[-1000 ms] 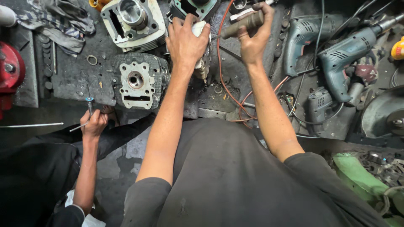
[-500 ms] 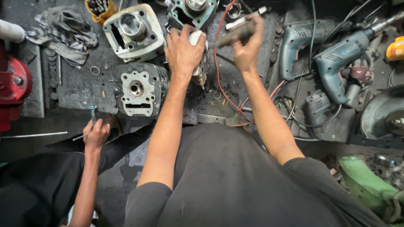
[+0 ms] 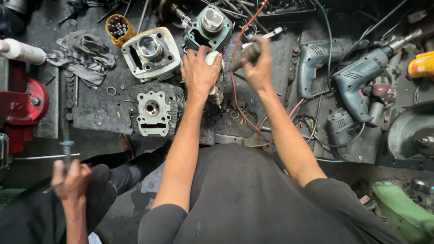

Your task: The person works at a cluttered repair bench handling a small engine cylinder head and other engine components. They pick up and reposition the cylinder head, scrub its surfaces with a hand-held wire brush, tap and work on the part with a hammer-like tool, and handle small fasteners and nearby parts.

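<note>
Grey, grease-darkened metal covers the bench (image 3: 95,110) under both hands. The left hand (image 3: 199,72) lies palm-down with its fingers wrapped over a pale, rounded part (image 3: 212,58); this part sits just in front of the knuckles, beside a green-grey cylinder block (image 3: 209,28) with a piston crown showing at its top. Below the same hand, a small metal piece hangs toward the bench, too dark to identify. The right hand (image 3: 258,68) is clenched around a dark tool handle (image 3: 244,53), whose long axis runs from lower left to upper right, ending in a light tip near a red cable (image 3: 235,63). Handle and pale part lie close together, the handle's near end pointing at the left hand's fingers; the left hand is the nearer of the 2 to the part. A silver cylinder block (image 3: 151,52) and a flat cylinder head (image 3: 153,110) rest left of the forearm. 2 blue-grey electric drills (image 3: 357,79) lie well apart at right. At lower left, another person's hand (image 3: 70,178) grips a screwdriver (image 3: 67,151).
</note>
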